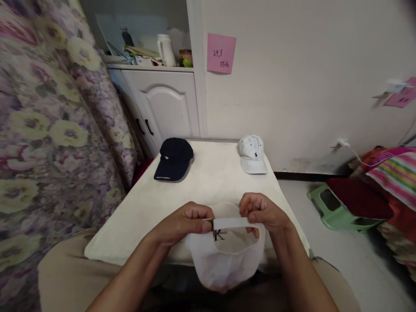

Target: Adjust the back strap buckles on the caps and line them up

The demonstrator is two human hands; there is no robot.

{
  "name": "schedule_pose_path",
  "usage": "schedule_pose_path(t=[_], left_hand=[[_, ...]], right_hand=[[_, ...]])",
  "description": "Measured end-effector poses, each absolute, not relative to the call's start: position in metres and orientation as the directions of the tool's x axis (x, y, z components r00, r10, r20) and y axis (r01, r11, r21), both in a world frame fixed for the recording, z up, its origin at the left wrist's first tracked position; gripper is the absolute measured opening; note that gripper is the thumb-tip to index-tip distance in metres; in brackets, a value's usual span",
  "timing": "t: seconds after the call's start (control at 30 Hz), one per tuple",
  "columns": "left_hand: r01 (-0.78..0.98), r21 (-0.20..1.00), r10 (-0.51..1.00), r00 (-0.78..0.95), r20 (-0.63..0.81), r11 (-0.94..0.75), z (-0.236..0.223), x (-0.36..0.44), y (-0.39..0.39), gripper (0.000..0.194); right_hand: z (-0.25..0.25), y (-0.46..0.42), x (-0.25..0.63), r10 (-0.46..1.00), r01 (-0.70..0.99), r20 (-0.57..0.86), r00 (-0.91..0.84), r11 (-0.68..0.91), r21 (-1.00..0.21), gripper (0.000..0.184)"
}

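I hold a white cap [224, 264] over the near edge of a cream-covered table [214, 182], its back opening turned toward me. My left hand [186, 223] is closed, pinching the left end of the cap's white rear strap [231, 223]. My right hand [261, 212] is closed on the strap's right end. The strap is stretched level between the two hands. A dark logo shows inside the cap, just under the strap.
A navy cap [174, 159] lies at the table's far left, a second white cap [251, 154] at the far right. A floral curtain [48, 108] hangs on the left. A white cabinet [162, 104] stands behind. A green stool [338, 208] and striped bedding [393, 173] are at right.
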State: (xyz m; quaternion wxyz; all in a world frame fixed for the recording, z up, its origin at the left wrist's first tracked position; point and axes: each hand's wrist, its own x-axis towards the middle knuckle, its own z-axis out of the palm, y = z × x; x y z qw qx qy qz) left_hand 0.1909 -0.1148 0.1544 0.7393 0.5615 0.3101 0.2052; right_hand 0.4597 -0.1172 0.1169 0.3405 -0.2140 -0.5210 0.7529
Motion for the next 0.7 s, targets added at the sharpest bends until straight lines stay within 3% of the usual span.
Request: schedule_pose_path(t=[0.17, 0.37, 0.53, 0.7], left_hand=[[-0.117, 0.898, 0.664, 0.714, -0.221, 0.425, 0.168, 0.195, -0.12, 0.03], [-0.356, 0.766, 0.683, 0.715, -0.146, 0.536, 0.176, 0.208, -0.125, 0.03], [-0.465, 0.687, 0.728, 0.671, -0.138, 0.558, 0.166, 0.215, -0.122, 0.028], [-0.508, 0.679, 0.769, 0.626, -0.132, 0.53, 0.148, 0.22, -0.113, 0.026]], right_hand=[[0.119, -0.127, 0.47, 0.723, -0.251, 0.03, -0.69, -0.201, -0.947, 0.052], [0.129, -0.137, 0.451, 0.884, -0.551, 0.132, -0.447, -0.156, -0.82, 0.048], [0.136, -0.135, 0.441, 0.906, -0.625, 0.111, -0.408, -0.189, -0.757, 0.046], [0.11, -0.124, 0.442, 0.925, -0.64, 0.067, -0.375, -0.205, -0.741, 0.055]])
